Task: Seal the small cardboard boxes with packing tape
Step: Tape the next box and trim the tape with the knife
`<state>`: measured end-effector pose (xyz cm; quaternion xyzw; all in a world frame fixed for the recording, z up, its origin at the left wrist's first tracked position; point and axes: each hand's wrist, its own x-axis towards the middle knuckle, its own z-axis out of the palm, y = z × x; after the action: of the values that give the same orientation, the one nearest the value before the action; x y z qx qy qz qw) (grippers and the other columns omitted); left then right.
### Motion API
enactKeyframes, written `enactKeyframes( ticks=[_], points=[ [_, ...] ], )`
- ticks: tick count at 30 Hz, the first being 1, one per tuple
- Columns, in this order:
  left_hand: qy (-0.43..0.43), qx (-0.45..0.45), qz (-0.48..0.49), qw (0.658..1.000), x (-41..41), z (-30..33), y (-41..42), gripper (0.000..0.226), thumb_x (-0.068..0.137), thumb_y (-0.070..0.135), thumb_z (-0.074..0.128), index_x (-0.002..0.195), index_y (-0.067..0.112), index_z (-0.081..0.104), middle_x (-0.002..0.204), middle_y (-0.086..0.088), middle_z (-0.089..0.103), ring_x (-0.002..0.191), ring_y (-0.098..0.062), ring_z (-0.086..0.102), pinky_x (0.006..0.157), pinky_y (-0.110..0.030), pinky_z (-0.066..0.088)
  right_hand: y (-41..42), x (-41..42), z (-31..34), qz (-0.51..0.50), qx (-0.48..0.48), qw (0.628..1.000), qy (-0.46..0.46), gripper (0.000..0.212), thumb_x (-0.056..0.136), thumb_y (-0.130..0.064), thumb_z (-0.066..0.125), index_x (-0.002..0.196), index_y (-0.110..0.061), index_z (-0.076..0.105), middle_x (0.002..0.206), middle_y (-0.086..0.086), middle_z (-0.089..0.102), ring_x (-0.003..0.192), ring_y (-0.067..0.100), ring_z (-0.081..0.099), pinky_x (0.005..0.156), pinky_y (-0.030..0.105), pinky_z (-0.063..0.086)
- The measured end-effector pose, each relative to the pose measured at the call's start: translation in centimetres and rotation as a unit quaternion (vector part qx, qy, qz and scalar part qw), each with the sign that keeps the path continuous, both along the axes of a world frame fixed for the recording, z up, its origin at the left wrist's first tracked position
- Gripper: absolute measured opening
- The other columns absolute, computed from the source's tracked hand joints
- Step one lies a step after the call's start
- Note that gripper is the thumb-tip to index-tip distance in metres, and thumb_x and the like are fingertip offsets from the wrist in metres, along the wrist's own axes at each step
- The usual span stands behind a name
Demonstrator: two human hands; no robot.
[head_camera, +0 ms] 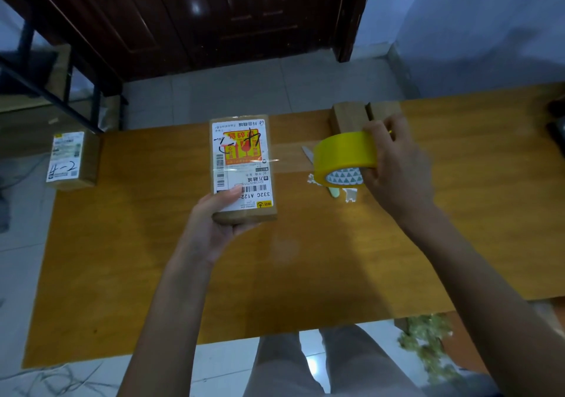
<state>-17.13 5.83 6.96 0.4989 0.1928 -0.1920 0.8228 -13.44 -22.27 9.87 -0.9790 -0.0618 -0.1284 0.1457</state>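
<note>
My head-worn wide-angle camera looks forward and steeply down, close above the table (pixel 305 274). It is my only view.

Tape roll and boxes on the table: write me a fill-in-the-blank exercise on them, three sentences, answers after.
1. The right hand holds the tape roll, whose colour is ____.
2. The left hand grips the labelled box at the end ____ to the person.
3. A strip of clear tape stretches from the roll to the ____.

Missing words: yellow; nearest; box
</note>
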Motion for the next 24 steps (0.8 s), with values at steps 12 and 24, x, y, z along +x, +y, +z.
enactKeyframes(
  ticks=[12,24],
  points=[
    [-0.078,-0.209,-0.011,0.975,-0.4,1.7,-1.4,0.055,0.07,0.029,0.079,0.122,0.016,0.067,0.119,-0.009,0.067,0.106,-0.028,0.067,0.084,-0.046,0.057,2.3,-0.5,-0.2,0.007,0.082,0.997,0.004,0.052,0.073,-0.01,0.072,0.12,-0.007,0.051,0.114,0.017,0.051,0.081,0.026,0.054,0.055,0.027,0.035],
    [-0.081,-0.372,-0.093,0.92,0.1,2.3,-2.3,0.057,0.091,0.016,0.063,0.142,0.0,0.042,0.135,-0.029,0.049,0.122,-0.049,0.05,0.103,-0.059,0.039,4.2,-1.5,1.1,-0.001,0.151,0.988,-0.037,0.045,0.071,-0.008,0.059,0.115,-0.003,0.052,0.111,0.018,0.052,0.076,0.016,0.044,0.052,0.023,0.029]
  ],
)
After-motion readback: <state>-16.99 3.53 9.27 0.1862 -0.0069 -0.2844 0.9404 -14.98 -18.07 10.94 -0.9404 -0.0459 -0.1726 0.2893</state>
